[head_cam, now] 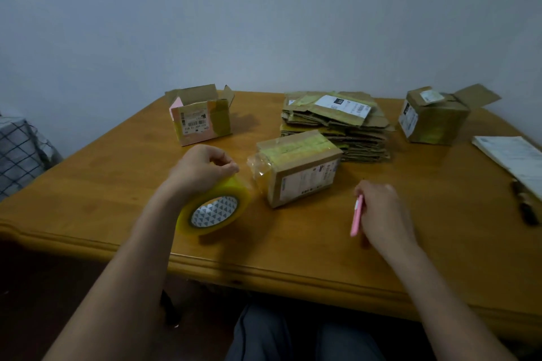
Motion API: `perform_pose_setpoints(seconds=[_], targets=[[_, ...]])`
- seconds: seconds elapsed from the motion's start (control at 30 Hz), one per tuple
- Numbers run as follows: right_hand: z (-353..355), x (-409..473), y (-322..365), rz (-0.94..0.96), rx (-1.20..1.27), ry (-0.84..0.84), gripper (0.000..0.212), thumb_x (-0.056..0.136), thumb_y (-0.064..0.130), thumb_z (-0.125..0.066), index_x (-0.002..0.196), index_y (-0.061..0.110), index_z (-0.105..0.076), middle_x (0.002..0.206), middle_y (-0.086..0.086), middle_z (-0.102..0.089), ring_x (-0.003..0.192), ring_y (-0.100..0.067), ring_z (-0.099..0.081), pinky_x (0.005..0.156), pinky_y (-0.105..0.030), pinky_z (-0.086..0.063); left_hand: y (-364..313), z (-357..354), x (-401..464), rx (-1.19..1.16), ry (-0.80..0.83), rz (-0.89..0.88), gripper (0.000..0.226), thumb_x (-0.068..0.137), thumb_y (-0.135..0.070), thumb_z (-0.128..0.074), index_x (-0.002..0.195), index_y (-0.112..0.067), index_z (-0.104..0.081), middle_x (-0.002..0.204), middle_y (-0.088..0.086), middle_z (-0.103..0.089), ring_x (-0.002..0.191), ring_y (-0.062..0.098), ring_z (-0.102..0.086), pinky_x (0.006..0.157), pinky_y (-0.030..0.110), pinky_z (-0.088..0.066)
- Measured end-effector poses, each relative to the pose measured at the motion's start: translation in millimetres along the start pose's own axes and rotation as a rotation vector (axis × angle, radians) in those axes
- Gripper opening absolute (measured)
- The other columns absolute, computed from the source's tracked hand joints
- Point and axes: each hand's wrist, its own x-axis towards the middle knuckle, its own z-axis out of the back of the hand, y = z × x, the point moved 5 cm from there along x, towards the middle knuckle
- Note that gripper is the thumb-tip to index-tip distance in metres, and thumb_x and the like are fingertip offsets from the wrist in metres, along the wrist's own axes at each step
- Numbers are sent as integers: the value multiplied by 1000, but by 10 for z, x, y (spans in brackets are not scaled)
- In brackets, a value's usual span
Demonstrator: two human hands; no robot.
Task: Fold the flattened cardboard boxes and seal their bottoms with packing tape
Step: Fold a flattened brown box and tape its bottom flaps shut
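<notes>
A folded cardboard box [299, 170] lies on its side in the middle of the wooden table [322, 243], with yellowish tape across its upper face and a loose clear tape end sticking out at its left. My left hand [202, 167] grips the top of a roll of yellowish packing tape [214, 211] that stands tilted on the table just left of the box. My right hand [381, 211] holds a pink cutter [357, 215] to the right of the box, apart from it. A stack of flattened boxes [334, 123] lies behind.
An open pink-labelled box [201, 117] stands at the back left. Another folded box [431, 117] with a raised flap stands at the back right. Papers [510, 161] and a dark pen-like object [525, 205] lie at the right edge. A checked cloth [17, 152] sits at far left.
</notes>
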Motion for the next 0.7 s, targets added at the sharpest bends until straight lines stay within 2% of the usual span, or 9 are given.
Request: perform_pose_setpoints(seconds=[0.17, 0.3, 0.37, 0.43, 0.5, 0.6, 0.7], targets=[[-88, -19, 88, 26, -38, 91, 37, 92, 12, -59, 127, 25, -58, 109, 4, -59, 95, -8, -52, 70, -20, -48, -42, -4, -74, 31, 19, -68, 14, 92, -34, -67, 82, -25, -72, 91, -7, -66, 91, 14, -59, 89, 43, -49], [-34, -109, 773, 230, 365, 150, 18, 94, 21, -59, 110, 21, -67, 104, 8, -62, 87, 1, -55, 67, -11, -46, -47, -28, -99, 95, 61, -131, 13, 91, -39, -67, 84, -29, -72, 93, -12, -68, 92, 10, -60, 91, 46, -51], [-126, -185, 1105, 261, 553, 231, 21, 96, 29, -58, 110, 20, -69, 103, 8, -66, 88, 2, -58, 69, -9, -46, -51, -32, -118, 106, 76, -156, 13, 91, -38, -66, 84, -30, -72, 92, -13, -67, 91, 7, -60, 92, 46, -51], [-266, -218, 1312, 224, 661, 269, 33, 95, 39, -58, 116, 17, -69, 106, 7, -68, 93, 1, -60, 70, -8, -44, -55, -26, -142, 103, 82, -186, 13, 91, -37, -66, 83, -29, -73, 89, -14, -68, 89, 6, -60, 92, 45, -51], [-368, -229, 1421, 136, 743, 264, 37, 91, 46, -61, 114, 17, -69, 104, 7, -68, 94, -2, -60, 70, -10, -44, -43, -14, -172, 87, 87, -205, 14, 91, -36, -66, 83, -28, -74, 87, -13, -68, 88, 7, -61, 91, 44, -52], [-438, -233, 1476, 1, 951, 194, 21, 87, 38, -70, 90, 17, -72, 85, 13, -67, 79, 3, -61, 60, -7, -42, 2, 20, -197, 41, 75, -214, 14, 92, -33, -66, 84, -24, -74, 87, -12, -69, 88, 10, -62, 90, 42, -52], [-447, -227, 1536, -15, 988, 164, 19, 87, 31, -70, 85, 13, -71, 83, 16, -64, 74, 7, -60, 56, -3, -42, 30, 52, -212, -12, 50, -232, 15, 91, -30, -67, 84, -20, -75, 87, -7, -70, 86, 10, -62, 89, 39, -52]])
